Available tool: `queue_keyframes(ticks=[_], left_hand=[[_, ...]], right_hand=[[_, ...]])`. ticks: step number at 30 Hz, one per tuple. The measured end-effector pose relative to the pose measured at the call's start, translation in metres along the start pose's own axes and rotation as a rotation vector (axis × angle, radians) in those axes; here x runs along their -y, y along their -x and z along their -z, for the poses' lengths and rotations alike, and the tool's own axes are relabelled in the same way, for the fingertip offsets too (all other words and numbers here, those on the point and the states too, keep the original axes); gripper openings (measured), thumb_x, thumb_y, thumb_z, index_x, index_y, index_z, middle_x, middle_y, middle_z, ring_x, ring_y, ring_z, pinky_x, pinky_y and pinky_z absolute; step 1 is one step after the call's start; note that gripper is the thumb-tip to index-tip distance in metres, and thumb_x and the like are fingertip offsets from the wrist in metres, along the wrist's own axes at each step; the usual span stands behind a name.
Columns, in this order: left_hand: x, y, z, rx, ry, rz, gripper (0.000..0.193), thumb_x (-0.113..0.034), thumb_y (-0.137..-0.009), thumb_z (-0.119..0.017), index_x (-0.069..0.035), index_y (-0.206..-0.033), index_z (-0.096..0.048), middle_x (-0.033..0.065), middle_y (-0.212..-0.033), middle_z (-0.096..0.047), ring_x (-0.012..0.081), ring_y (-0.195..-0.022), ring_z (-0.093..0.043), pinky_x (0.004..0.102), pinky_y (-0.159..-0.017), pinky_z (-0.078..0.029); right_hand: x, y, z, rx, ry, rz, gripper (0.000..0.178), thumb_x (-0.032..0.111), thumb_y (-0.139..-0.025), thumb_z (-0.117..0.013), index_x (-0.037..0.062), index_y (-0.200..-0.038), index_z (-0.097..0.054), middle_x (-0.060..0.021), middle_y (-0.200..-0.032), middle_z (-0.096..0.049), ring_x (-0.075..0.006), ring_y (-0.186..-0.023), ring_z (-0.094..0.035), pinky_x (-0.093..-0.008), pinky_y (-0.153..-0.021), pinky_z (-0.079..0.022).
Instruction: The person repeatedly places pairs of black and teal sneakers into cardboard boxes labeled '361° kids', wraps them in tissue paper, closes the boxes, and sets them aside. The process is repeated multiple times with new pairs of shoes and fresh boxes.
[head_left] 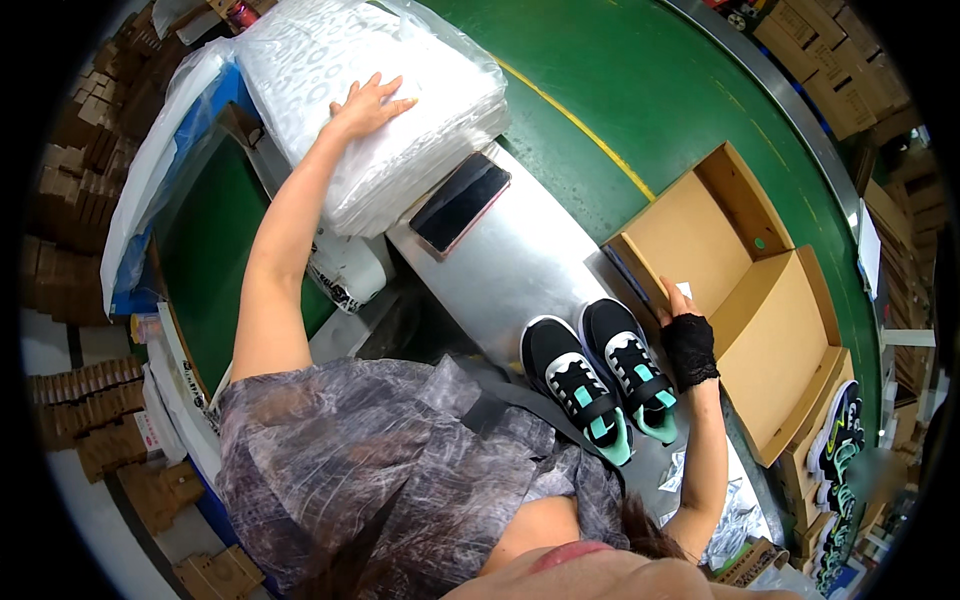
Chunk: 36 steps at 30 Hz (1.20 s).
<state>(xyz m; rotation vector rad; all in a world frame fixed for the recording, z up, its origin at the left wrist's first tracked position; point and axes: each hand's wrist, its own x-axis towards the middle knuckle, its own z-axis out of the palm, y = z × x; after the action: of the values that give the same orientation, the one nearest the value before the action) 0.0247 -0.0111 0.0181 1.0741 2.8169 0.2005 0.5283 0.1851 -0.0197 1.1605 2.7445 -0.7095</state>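
Note:
My left hand [368, 110] rests with its fingers spread on a thick stack of white patterned tissue paper [340, 70], partly wrapped in clear plastic. My right hand [678, 312], in a black lace wrist cover, grips the near wall of an open brown shoebox [690, 225]. A small white patch shows beside its fingertips. The box's bottom is bare and its lid is folded back to the right. Just left of the right hand, a pair of black sneakers [585, 385] with mint-green and white parts stands upright on the metal table [500, 255].
A dark smartphone [460, 203] lies on the table next to the paper stack. Crumpled silvery wrapping [735, 520] is by my right elbow. More sneakers [840, 440] line the right side. A green conveyor belt [580, 90] runs beyond the table. Cardboard stacks [90, 160] stand far left.

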Motion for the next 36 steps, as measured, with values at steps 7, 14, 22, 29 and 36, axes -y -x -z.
queue_keyframes(ticks=[7,14,22,29,36], left_hand=[[-0.003,-0.012,-0.013,-0.248,-0.096,0.056,0.039,-0.045,-0.086,-0.043,-0.026,-0.117,-0.054,0.0097,-0.127,-0.046,0.0283,-0.111,-0.046,0.0604,-0.095,-0.018],[0.021,-0.028,-0.016,-0.537,0.408,-0.059,0.026,-0.035,-0.080,-0.056,-0.013,-0.083,-0.069,0.0081,-0.075,-0.065,0.0226,-0.069,-0.062,0.0320,-0.070,-0.045],[-0.079,0.037,0.133,-0.915,0.414,-0.375,0.020,-0.021,-0.085,-0.057,-0.004,-0.090,-0.064,0.0002,-0.063,-0.056,0.0042,-0.061,-0.048,0.0218,-0.058,-0.041],[-0.295,0.100,0.090,-0.245,0.908,-0.902,0.016,-0.016,-0.090,-0.048,-0.002,-0.090,-0.056,-0.0021,-0.065,-0.052,0.0043,-0.057,-0.047,0.0196,-0.048,-0.038],[-0.456,0.128,0.001,-0.335,0.874,-1.398,0.045,-0.031,-0.084,-0.057,0.002,-0.113,-0.047,0.0196,-0.098,-0.058,0.0244,-0.088,-0.059,0.0327,-0.070,-0.049]], right_hand=[[0.004,0.004,-0.004,-0.053,0.023,0.046,0.044,0.010,-0.081,-0.051,0.0183,-0.123,-0.042,-0.0202,-0.102,-0.057,-0.0364,-0.094,-0.054,-0.0409,-0.079,-0.044],[0.007,0.002,-0.003,-0.048,0.023,0.051,0.043,0.012,-0.082,-0.051,0.0190,-0.122,-0.042,-0.0213,-0.100,-0.058,-0.0369,-0.092,-0.055,-0.0422,-0.077,-0.045],[0.003,-0.003,-0.002,0.002,0.022,0.070,0.050,0.015,-0.077,-0.058,0.0168,-0.124,-0.040,-0.0198,-0.101,-0.057,-0.0357,-0.094,-0.055,-0.0417,-0.079,-0.044],[0.076,0.019,0.059,-0.219,-0.787,0.441,0.102,0.033,-0.064,-0.077,0.0092,-0.138,-0.011,-0.0239,-0.133,-0.032,-0.0309,-0.122,-0.036,-0.0394,-0.097,-0.032],[-0.027,0.014,0.080,-0.939,-1.386,-0.142,0.058,0.013,-0.078,-0.063,0.0054,-0.126,-0.030,-0.0037,-0.078,-0.055,-0.0104,-0.067,-0.052,-0.0243,-0.055,-0.046]])
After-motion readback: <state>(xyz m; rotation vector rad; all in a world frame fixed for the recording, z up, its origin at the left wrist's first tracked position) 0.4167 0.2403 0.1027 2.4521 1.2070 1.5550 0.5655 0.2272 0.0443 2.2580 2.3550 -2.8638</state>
